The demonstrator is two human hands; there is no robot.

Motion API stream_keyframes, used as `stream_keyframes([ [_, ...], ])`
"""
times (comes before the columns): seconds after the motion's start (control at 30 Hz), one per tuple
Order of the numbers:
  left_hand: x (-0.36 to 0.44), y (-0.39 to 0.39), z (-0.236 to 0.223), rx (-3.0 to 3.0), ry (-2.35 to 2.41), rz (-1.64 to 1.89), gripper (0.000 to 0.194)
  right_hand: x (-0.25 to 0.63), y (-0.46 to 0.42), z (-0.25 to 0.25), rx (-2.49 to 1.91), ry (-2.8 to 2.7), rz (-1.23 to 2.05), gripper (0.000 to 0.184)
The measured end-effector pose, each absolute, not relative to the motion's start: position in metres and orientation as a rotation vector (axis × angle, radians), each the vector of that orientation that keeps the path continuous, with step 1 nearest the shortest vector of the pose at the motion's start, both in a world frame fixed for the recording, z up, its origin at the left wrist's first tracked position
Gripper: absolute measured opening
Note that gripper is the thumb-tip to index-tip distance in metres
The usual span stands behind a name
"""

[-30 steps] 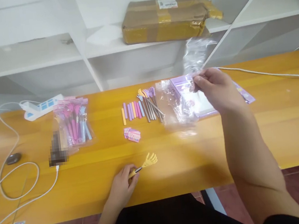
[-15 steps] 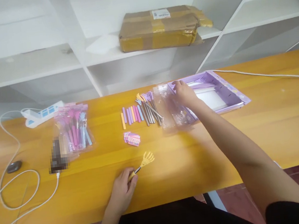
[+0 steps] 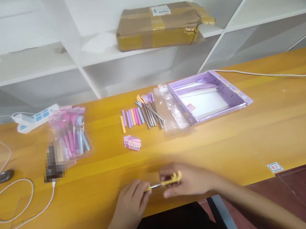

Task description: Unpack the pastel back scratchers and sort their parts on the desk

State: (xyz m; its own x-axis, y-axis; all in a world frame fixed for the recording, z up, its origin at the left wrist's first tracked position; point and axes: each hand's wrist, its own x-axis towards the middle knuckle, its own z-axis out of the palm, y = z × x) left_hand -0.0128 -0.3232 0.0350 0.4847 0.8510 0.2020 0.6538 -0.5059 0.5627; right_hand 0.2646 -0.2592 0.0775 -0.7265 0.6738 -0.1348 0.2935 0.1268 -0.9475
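Note:
My left hand [image 3: 133, 200] is closed around the yellow handle of a back scratcher [image 3: 156, 185]. The scratcher's metal shaft and yellow claw head point to the right, above the near part of the table. My right hand [image 3: 188, 179] is at the claw head, thumb below and fingers above it. Its fingers are blurred, and I cannot tell whether they grip the head. Farther back lie several back scratchers with bare metal shafts [image 3: 151, 111], a row of coloured handle sleeves [image 3: 132, 117] and a small pile of pink cards [image 3: 132, 143].
A purple open box [image 3: 235, 96] with a pink card [image 3: 191, 107] inside stands back right, clear plastic bags [image 3: 173, 108] beside it. On the left are bagged back scratchers [image 3: 71, 132], a power strip [image 3: 37, 119], a mouse [image 3: 5, 176] and cables. A taped carton [image 3: 157, 28] sits on the shelf.
My right hand has come back from the purple box to the back scratcher's claw head. The scratcher, still in my left hand, has turned and now lies nearly level across my view.

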Motion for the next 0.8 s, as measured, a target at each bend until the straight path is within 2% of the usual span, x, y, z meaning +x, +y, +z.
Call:
stream_keyframes([
  [0.07,-0.008,-0.322,0.04,2.508,1.152,0.666,0.023,0.246,-0.287,0.063,-0.984,-1.816,1.782,0.055],
  [0.17,-0.004,-0.321,0.041,2.669,1.085,0.626,0.017,0.23,-0.31,0.045,-1.059,-1.509,1.895,0.067],
  [0.43,0.0,-0.327,0.036,2.858,0.984,0.452,0.019,0.222,-0.324,0.028,-0.999,-1.172,2.127,0.073],
  [0.67,-0.008,-0.322,0.045,2.692,0.996,-0.067,0.019,0.22,-0.329,0.031,-0.954,-1.047,2.185,0.071],
  [0.8,-0.021,-0.314,0.051,2.551,1.035,-0.083,0.024,0.223,-0.329,0.032,-0.997,-0.994,2.155,0.075],
])
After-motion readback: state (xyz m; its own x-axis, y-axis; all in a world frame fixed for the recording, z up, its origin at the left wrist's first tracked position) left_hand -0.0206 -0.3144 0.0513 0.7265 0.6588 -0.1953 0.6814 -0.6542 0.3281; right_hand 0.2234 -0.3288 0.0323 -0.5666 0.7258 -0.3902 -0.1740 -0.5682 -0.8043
